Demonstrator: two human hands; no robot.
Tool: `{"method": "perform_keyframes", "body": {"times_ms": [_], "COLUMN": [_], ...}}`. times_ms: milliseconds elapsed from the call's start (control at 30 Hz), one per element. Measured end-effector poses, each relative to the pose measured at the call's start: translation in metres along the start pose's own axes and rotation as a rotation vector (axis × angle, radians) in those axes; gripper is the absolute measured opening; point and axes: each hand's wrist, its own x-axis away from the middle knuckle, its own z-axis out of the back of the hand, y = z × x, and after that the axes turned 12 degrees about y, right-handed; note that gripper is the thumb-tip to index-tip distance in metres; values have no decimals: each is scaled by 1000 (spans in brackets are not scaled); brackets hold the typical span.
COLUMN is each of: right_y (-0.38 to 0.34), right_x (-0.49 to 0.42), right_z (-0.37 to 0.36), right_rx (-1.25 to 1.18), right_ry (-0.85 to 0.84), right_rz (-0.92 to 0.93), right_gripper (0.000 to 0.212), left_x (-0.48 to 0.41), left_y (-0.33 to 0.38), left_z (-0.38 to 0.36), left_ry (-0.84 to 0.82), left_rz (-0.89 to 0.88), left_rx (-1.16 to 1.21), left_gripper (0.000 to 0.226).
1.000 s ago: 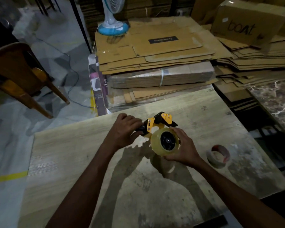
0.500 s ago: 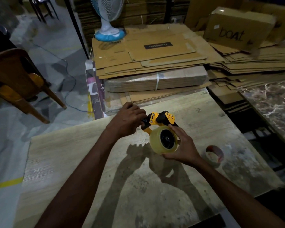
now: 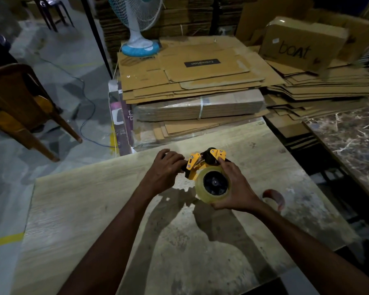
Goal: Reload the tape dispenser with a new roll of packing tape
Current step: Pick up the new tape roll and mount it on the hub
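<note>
A yellow and black tape dispenser is held just above the wooden table. My left hand grips its black handle, which the fingers hide. A roll of clear packing tape sits on the dispenser's black hub. My right hand cups the roll from the right and below, with its index finger resting on the dispenser's yellow front plate. An empty tape core with a reddish inside lies on the table to the right, partly behind my right wrist.
Flattened cardboard stacks rise beyond the table's far edge, with a blue-based fan on them. A "boat" carton sits at the back right. A wooden chair stands on the floor at left. A marble surface lies at right.
My right index finger has moved up from the roll's rim onto the dispenser's yellow front plate. The camera has tilted slightly, and both hands keep their hold.
</note>
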Motion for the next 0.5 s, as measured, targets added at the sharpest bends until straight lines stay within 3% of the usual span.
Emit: {"method": "perform_keyframes", "body": {"times_ms": [133, 367, 500], "right_y": [3, 5, 1], "right_x": [-5, -16, -19], "right_z": [-3, 1, 3], "right_rx": [42, 45, 3], "right_ry": [-26, -29, -35], "right_rz": [-105, -120, -116], "right_gripper": [150, 134, 145], "left_x": [6, 7, 0], "left_y": [7, 6, 3], "left_z": [-4, -3, 3], "left_ry": [1, 23, 0], "left_rz": [11, -12, -37], "left_rx": [-11, -36, -47], "left_gripper": [35, 36, 45]}}
